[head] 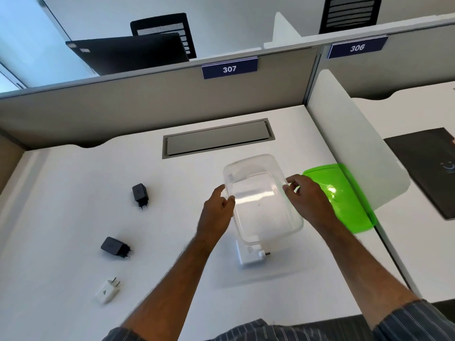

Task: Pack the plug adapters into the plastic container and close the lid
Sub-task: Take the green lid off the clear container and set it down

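1. Both hands held the clear container [262, 200] over the white tabletop [172, 173], tilted and apparently lifted, its open mouth turned toward the camera. The left hand [218, 210] pinched the left rim, thumb and fingers curled onto the edge; the right hand [305, 198] took the opposite rim the same way, fingertips clamped on the plastic.

2. The container held nothing. Thin-walled and see-through, it looked light and somewhat flexible, likely to bow if squeezed hard, and smooth enough to slip. The rim, stiffer than the walls, seemed the sound place for a grip, one hand to each long side.

3. The green lid [342, 195] lay off the container to the right, against a white divider [357, 143]. It looked thin and bendy, best taken by an edge and pressed down around the rim.

4. Four adapters waited outside. A black one [140, 195] and a second black one [115, 247] lay well left, a small white one [107, 291] nearer the tabletop's front edge, and a larger white one [252, 254] directly below the raised container.

5. The adapters appeared hard, compact and dense for their size. Their bodies offered flat sides for a pinch; the prongs were better left alone.
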Available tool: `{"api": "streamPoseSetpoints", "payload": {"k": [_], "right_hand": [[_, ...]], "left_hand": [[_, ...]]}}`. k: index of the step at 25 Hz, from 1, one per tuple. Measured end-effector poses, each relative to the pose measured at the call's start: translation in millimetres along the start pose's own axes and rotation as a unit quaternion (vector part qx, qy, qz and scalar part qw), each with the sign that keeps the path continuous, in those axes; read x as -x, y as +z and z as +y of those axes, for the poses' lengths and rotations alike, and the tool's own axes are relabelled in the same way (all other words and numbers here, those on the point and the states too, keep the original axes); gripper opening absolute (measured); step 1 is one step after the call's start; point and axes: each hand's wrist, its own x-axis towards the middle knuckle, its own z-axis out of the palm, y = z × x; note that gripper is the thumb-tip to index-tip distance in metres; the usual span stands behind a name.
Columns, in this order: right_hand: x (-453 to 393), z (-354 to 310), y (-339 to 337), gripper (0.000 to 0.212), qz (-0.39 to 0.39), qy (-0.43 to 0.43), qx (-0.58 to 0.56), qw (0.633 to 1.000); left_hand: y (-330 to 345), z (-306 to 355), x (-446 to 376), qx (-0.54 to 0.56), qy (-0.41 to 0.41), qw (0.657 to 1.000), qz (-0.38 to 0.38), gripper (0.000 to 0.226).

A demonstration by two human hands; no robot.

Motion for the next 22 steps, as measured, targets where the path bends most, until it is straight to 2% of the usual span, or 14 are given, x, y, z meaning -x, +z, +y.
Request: {"api": "streamPoseSetpoints", "payload": {"k": [10,22], "right_hand": [[27.7,-73.4,76.9,0.019,-0.079,0.000,0.003,0.997],[63.3,-123.6,157.3,0.022,-0.160,0.022,0.000,0.987]], "left_hand": [[-92.7,-72.0,9.3,-0.006,-0.029,0.998,0.062,0.041],[-163.2,-154.7,17.3,-0.013,-0.082,0.994,0.075,0.031]]}}
